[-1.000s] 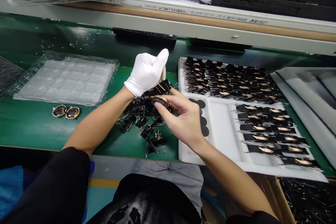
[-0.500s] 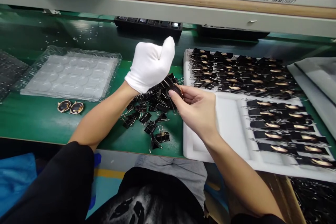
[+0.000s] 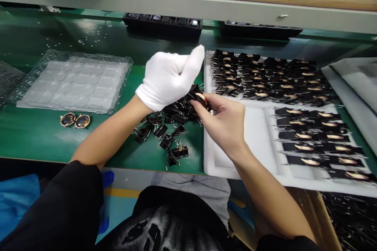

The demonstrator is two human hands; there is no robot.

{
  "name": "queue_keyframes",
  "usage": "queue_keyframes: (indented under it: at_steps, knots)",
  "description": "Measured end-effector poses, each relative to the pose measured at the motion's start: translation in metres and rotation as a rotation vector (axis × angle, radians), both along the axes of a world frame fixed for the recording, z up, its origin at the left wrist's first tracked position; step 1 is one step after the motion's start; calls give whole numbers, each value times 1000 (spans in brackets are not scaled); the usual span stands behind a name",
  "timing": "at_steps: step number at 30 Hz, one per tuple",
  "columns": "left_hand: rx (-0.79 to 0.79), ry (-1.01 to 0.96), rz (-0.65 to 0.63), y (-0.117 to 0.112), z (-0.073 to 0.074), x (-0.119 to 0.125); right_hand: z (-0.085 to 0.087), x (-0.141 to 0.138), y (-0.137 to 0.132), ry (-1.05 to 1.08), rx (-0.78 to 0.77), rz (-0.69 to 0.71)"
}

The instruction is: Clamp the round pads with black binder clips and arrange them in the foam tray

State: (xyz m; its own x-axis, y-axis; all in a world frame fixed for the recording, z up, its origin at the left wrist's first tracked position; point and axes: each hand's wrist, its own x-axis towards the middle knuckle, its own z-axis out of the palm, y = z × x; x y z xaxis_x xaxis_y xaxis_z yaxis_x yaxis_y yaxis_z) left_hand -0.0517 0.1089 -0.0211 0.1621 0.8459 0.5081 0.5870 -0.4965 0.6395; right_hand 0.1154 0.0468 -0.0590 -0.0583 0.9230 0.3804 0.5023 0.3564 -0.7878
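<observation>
1. Since earlier frame, right hand [image 3: 226, 123] moved with the small round piece [image 3: 201, 97] off the clip pile's near side up to the white foam tray's left edge; left hand [image 3: 169, 76] shifted right, thumb now over the tray edge
2. Left hand, white glove, curled into a loose fist just above the pile of black binder clips [image 3: 167, 125]; grip closed, whether it holds a clip cannot tell
3. Right hand bare, fingertips pinched shut on the small round piece, dark with a gold rim, held at the pile's right edge, just under the gloved hand
4. White foam tray [image 3: 235, 157] right of the pile, rows of clipped pieces in it
5. Clear blister tray [image 3: 73, 82] left of the pile, two gold-rimmed ovals [image 3: 74, 120] in front of it on the green table [image 3: 35, 137]
</observation>
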Motion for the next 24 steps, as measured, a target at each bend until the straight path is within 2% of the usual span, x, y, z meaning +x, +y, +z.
queue_keyframes:
  at_steps: [2, 4, 7, 10, 14, 16, 18, 21, 24]
  knots:
    - [23, 93, -66, -5, 4, -2, 1, 8, -1, -133, 182, -42]
    - [-71, 99, -143, -10, 7, -2, 1, 18, -3, -232, 303, -45]
    - [-215, -10, -217, -14, 11, 2, 6, 33, -10, -280, 320, -36]
    - [-171, -31, -260, -18, 12, 7, 13, 52, -18, -72, 154, -7]
    - [-72, 38, -288, -26, 7, 14, 19, 73, -20, 375, -365, 202]
    - [-34, 79, -296, -31, 5, 16, 18, 74, -19, 506, -549, 232]
    - [-82, 133, -331, -35, 5, 19, 14, 71, -20, 556, -572, 133]
    - [-283, 215, -392, -41, 9, 24, 9, 64, -25, 553, -482, -16]
    - [-362, 192, -339, -46, 12, 33, 6, 63, -31, 580, -440, -57]
